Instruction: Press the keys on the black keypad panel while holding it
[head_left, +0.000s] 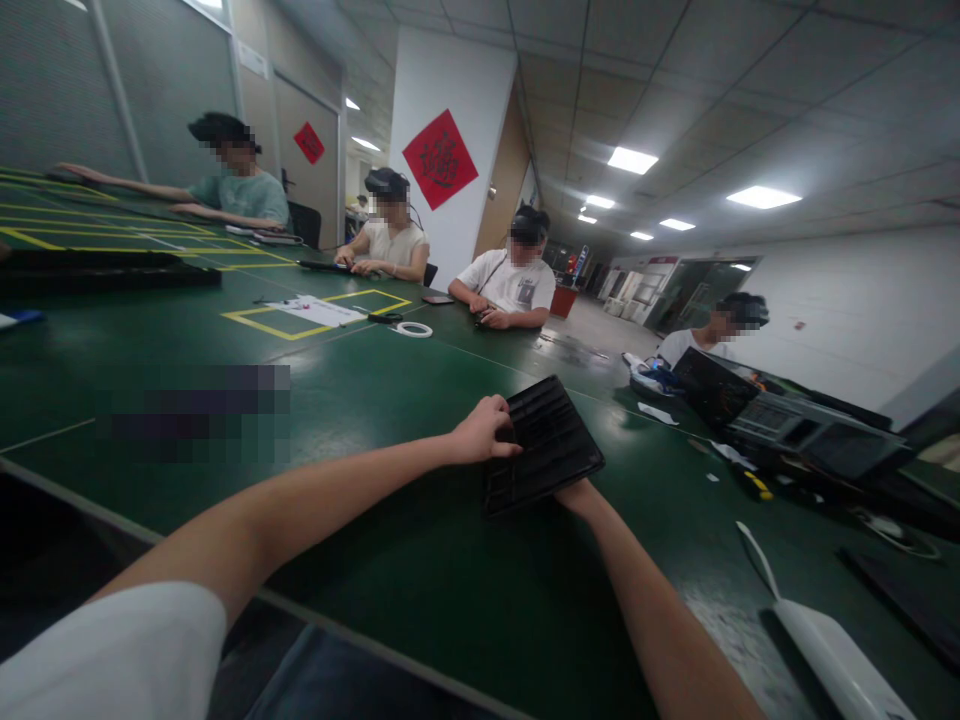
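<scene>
Head view: two bare arms reach in from the lower edge, over a dark green surface (360,390).
Black tray: the ribbed black tray (551,435) is up off the surface, tilted, its ribbed face showing, with both hands on it.
Left hand: at the tray's left edge, the left hand (486,432) has its grip bent over onto the ribbed face, digits touching it; whether they pinch the edge cannot be told.
Right hand: mostly behind the tray's lower right edge, the right hand (576,495) touches it from below; its grip is hidden, so spread or closed cannot be told.
White device: a long white device (844,655) with a thin strap-like end lies on the surface at lower right, beside the right forearm.
Dark panel: a flat dark panel (900,605) lies to the right of the white device.
Metal casing: an open metal casing (810,440) sits at the right, with a yellow-ended tool (759,487) near it.
White ring: across the surface, a white ring (414,329) lies near a printed sheet (319,310), which overlaps a yellow tape outline (281,333).
Pixelated patch: left of the hands, a pixelated patch (206,410) hides what lies there.
Long black object: at the far left, a long black object (112,272) lies on the surface.
People: four seated people wear dark headgear: a person in green (244,195), a person in cream (390,245), a person in a printed white shirt (514,280), and a person by the casing (694,345).
Red sign: a red diamond sign (441,160) hangs on the white pillar (450,75).
</scene>
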